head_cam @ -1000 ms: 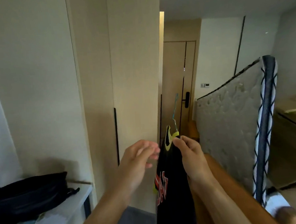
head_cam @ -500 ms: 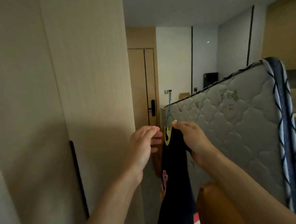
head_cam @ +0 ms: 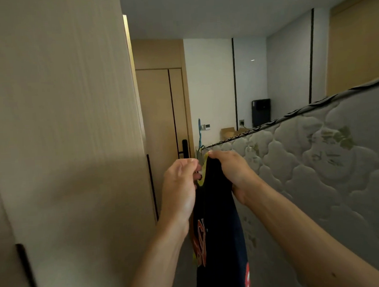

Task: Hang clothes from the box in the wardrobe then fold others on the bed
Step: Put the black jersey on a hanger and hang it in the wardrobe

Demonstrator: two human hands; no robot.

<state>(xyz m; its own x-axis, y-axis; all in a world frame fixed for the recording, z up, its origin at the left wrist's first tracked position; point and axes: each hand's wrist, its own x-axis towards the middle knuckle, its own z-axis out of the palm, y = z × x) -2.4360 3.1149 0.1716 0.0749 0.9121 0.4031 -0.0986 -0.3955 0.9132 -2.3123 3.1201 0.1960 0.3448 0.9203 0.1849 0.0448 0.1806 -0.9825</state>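
The right hand (head_cam: pixel 231 170) grips the top of a black jersey (head_cam: pixel 218 234), fingers curled over the bunched cloth at the shoulder. The left hand (head_cam: pixel 179 187) is curled in just beside it, fingertips against the jersey's yellow-trimmed edge; I cannot tell whether they pinch that edge or only touch it. Both hands are raised at mid-frame in a narrow passage. On the left stands the tall, pale wood front of the wardrobe (head_cam: pixel 62 128), with thin black vertical handles. On the right a quilted grey mattress (head_cam: pixel 317 174) stands on its side, its dark piped edge sloping up to the right, close behind the right hand and forearm. The hook of a blue hanger (head_cam: pixel 199 131) rises above the hands, its lower part hidden by the fingers and cloth. The jersey hangs straight down from the hands, long axis vertical, and runs out of the bottom edge. Its red-orange lettering faces left towards the wardrobe. Ahead is a wooden door (head_cam: pixel 158 114) with a black handle (head_cam: pixel 184 147), then a white wall with a small switch plate (head_cam: pixel 207 126). Over the mattress edge show a cardboard box (head_cam: pixel 227 131) and a black appliance (head_cam: pixel 261 112) against grey panels. A strip of grey floor (head_cam: pixel 182 273) shows between left forearm and jersey. The ceiling is white.
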